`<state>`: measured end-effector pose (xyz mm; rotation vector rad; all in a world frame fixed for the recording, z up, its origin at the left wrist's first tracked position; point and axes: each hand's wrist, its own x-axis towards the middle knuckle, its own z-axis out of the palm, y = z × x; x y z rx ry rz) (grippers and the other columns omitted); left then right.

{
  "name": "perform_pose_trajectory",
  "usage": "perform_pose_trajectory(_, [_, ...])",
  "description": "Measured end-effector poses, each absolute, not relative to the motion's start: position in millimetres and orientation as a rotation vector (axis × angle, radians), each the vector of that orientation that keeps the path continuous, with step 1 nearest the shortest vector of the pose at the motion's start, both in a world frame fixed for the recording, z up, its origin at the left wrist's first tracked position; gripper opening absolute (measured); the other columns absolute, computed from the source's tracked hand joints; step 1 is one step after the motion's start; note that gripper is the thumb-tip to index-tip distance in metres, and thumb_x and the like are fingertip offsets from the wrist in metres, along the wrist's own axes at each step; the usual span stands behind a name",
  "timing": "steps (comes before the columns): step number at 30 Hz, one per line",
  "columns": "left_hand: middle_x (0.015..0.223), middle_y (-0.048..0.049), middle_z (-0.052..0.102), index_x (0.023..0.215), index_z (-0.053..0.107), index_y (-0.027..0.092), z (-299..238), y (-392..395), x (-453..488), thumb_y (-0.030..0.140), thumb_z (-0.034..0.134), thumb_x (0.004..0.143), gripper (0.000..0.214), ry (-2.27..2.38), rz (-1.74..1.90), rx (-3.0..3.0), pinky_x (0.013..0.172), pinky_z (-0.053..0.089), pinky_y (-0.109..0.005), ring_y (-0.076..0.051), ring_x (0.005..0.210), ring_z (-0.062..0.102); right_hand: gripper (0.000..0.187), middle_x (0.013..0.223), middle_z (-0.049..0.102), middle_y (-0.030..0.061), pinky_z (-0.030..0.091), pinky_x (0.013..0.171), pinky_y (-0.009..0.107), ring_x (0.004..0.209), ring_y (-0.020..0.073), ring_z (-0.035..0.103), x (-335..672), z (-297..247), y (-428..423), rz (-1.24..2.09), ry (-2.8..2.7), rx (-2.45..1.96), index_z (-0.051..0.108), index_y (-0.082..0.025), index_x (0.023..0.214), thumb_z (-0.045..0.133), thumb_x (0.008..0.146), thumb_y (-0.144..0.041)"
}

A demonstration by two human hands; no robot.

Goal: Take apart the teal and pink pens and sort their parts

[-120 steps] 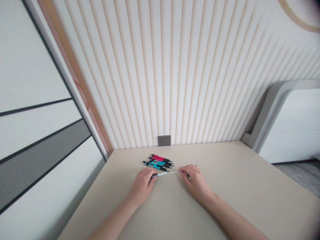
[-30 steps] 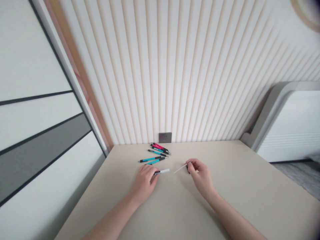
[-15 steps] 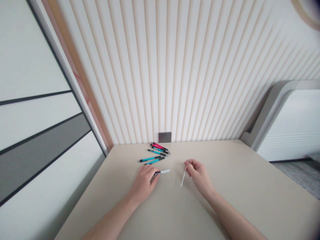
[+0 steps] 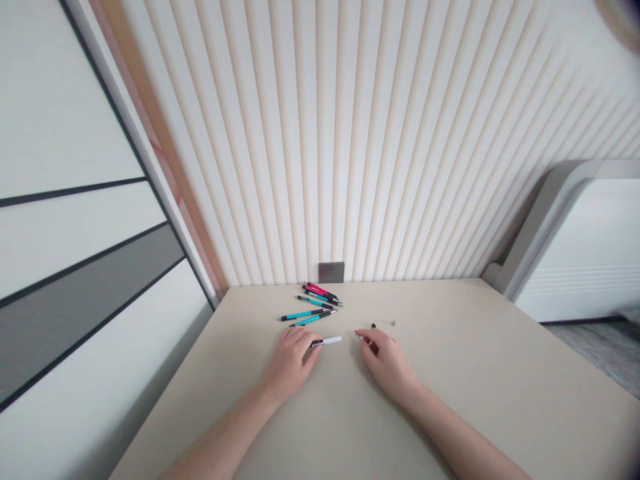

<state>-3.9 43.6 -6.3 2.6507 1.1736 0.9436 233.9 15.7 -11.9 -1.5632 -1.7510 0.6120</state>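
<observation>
With my left fingers (image 4: pixel 304 345) pinching the white barrel (image 4: pixel 329 341) and my right fingers (image 4: pixel 367 343) curled, grip unclear, a nudge could have scattered the tiny loose parts (image 4: pixel 373 325).

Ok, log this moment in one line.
left hand: holding white pen barrel | right hand: fingertips on table, grasp unclear | small loose parts: beyond right hand | teal and red pens: beyond left hand

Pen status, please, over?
Left hand holds white pen on table. Right hand near its tip, grip unclear. Two loose bits just beyond; spare pens further back.
</observation>
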Motion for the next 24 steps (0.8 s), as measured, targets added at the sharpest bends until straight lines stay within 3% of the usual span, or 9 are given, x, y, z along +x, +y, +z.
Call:
perform_pose_trajectory(12, [0.089, -0.0035, 0.066, 0.095, 0.061, 0.022, -5, 43, -3, 0.020, 0.053, 0.092, 0.009, 1.179, 0.929, 2.652, 0.084, 0.045, -0.038, -0.021, 0.090, 0.060, 0.033, 0.094, 0.075, 0.0066, 0.044, 0.072, 0.027, 0.083, 0.0217, 0.069, 231, -6, 9, 0.487, -1.944, -1.760, 0.068, -0.024, 0.112, 0.041, 0.094, -0.030])
perform_pose_trajectory(19, [0.091, -0.0039, 0.065, 0.095, 0.062, 0.021, -4, 44, -3, 0.020, 0.054, 0.092, 0.009, 1.188, 0.892, 2.638, 0.086, 0.044, -0.039, -0.022, 0.092, 0.059, 0.036, 0.083, 0.075, 0.0089, 0.042, 0.066, 0.028, 0.079, 0.0234, 0.070, 233, -7, 11, 0.375, -2.003, -1.984, 0.070, -0.023, 0.086, 0.039, 0.098, -0.037])
perform_pose_trajectory(24, [0.091, -0.0041, 0.065, 0.095, 0.062, 0.021, -5, 44, -2, 0.022, 0.053, 0.093, 0.010, 1.202, 0.892, 2.632, 0.087, 0.044, -0.039, -0.022, 0.092, 0.059, 0.041, 0.082, 0.073, 0.0107, 0.043, 0.066, 0.028, 0.078, 0.0243, 0.070, 233, 2, 10, 0.272, -1.971, -2.185, 0.069, -0.020, 0.082, 0.037, 0.098, -0.041])
